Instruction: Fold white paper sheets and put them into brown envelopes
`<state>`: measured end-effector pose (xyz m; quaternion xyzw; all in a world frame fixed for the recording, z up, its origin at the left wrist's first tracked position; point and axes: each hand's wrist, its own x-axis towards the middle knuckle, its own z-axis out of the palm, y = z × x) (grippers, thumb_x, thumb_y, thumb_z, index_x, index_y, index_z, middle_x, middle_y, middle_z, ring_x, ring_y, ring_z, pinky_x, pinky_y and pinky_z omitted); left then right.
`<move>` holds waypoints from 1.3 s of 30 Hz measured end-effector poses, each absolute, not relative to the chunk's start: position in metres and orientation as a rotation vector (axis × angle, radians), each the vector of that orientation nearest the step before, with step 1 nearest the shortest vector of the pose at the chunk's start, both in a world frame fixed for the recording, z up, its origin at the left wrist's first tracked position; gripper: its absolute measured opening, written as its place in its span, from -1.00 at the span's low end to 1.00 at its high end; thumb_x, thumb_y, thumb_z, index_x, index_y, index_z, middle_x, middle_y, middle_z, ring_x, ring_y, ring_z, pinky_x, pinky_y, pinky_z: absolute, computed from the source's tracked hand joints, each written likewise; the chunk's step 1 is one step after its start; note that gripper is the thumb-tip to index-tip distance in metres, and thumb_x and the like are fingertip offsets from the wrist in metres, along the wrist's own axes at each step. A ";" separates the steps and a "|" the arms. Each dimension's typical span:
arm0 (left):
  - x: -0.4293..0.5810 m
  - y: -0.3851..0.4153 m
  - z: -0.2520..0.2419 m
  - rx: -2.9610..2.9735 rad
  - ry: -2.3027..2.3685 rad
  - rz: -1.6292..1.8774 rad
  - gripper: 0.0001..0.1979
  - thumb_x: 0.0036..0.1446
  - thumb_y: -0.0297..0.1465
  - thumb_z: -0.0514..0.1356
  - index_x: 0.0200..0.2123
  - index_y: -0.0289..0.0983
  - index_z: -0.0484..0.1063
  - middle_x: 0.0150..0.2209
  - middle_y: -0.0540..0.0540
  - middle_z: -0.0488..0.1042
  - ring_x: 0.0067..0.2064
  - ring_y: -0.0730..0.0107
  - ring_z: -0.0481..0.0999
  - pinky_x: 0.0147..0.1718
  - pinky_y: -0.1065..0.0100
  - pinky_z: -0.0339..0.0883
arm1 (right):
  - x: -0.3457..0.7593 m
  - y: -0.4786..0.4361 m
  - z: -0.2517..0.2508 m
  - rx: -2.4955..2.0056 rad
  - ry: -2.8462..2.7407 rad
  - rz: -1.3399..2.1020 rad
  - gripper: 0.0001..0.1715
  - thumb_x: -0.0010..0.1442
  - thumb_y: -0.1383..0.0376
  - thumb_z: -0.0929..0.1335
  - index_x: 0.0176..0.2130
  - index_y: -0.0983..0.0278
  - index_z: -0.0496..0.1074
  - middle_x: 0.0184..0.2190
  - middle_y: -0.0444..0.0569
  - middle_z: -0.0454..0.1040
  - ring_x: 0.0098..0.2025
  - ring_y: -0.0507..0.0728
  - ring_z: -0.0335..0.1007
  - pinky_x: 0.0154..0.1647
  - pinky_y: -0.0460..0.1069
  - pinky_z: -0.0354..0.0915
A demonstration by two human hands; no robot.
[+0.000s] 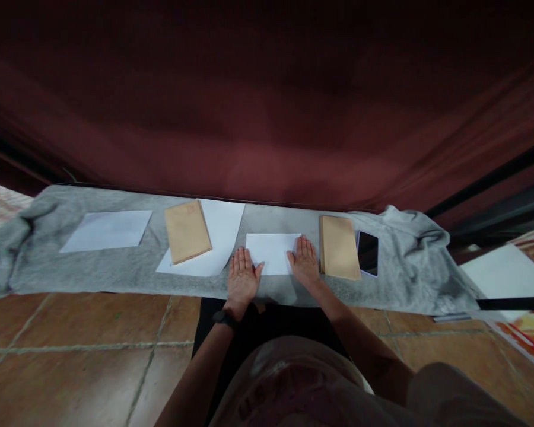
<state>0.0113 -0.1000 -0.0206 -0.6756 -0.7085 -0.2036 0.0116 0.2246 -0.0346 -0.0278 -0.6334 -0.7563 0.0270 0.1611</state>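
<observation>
While a loose white sheet point(109, 230) lies well apart to the left of our left hand point(242, 283) on a grey cloth point(115, 274), a stack of brown envelopes point(187, 232) rests nearer to that hand, on a larger white sheet point(225, 222). Our left hand lies palm down, fingers straight and thumb spread, gripping nothing; its thumb overlaps the left part of a small white paper point(276, 255), which lies flat between our hands. We judge this paper light, limp and easily creased; its side edges, beside our hands, suit a gentle pinch, since a hard squeeze could crumple it. Whether it is folded, we cannot tell. Our right hand point(305, 265), equally flat and grasping nothing, rests over its right edge. Just right of that hand lies a second brown stack point(342, 246), then a dark-screened phone point(368, 254).
</observation>
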 end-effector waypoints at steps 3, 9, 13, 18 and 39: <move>0.026 -0.108 -0.017 -2.132 -2.146 -0.692 -0.31 0.46 -0.15 -0.08 0.44 -0.52 0.04 0.44 -0.47 0.09 0.48 -0.11 0.06 0.39 -0.15 0.08 | 0.221 -0.038 -0.021 -1.794 -2.154 0.131 -0.25 0.49 0.14 0.14 0.43 0.60 0.07 0.46 0.39 0.02 0.50 0.38 -0.04 0.47 0.33 -0.04; 0.058 -0.129 -0.018 -2.502 -1.842 -0.581 -0.42 0.45 -0.21 -0.02 0.37 -0.45 0.22 0.39 -0.37 0.25 0.46 0.02 0.15 0.39 -0.05 0.11 | 0.209 -0.059 -0.015 -1.361 -2.393 0.429 -0.39 0.53 0.20 0.05 0.40 0.35 0.22 0.44 0.12 0.18 0.48 0.18 0.04 0.49 0.22 0.03; 0.057 -0.139 -0.019 -2.562 -1.800 -0.563 -0.48 0.42 -0.20 0.06 0.27 -0.43 0.36 0.29 -0.37 0.40 0.42 0.01 0.23 0.41 -0.11 0.07 | 0.206 -0.063 -0.011 -1.149 -2.540 0.575 -0.43 0.54 0.20 0.07 0.36 0.27 0.30 0.41 0.03 0.25 0.46 0.12 0.10 0.51 0.19 -0.01; 0.054 -0.144 -0.017 -2.563 -1.830 -0.577 -0.52 0.37 -0.18 0.15 0.21 -0.34 0.45 0.20 -0.31 0.50 0.38 -0.10 0.30 0.42 -0.25 -0.06 | 0.181 -0.047 -0.001 -0.968 -2.712 0.654 -0.50 0.53 0.16 0.15 0.31 0.18 0.37 0.39 -0.05 0.28 0.44 0.12 0.13 0.51 0.15 -0.01; 0.058 -0.144 -0.006 -2.566 -1.924 -0.490 -0.42 0.43 -0.09 0.00 0.38 -0.22 0.25 0.33 -0.23 0.37 0.41 -0.05 0.24 0.42 -0.34 -0.23 | 0.127 0.017 -0.006 -1.200 -2.641 0.478 -0.37 0.53 0.10 0.11 0.43 0.28 0.17 0.47 0.02 0.09 0.51 0.14 -0.03 0.53 0.15 -0.08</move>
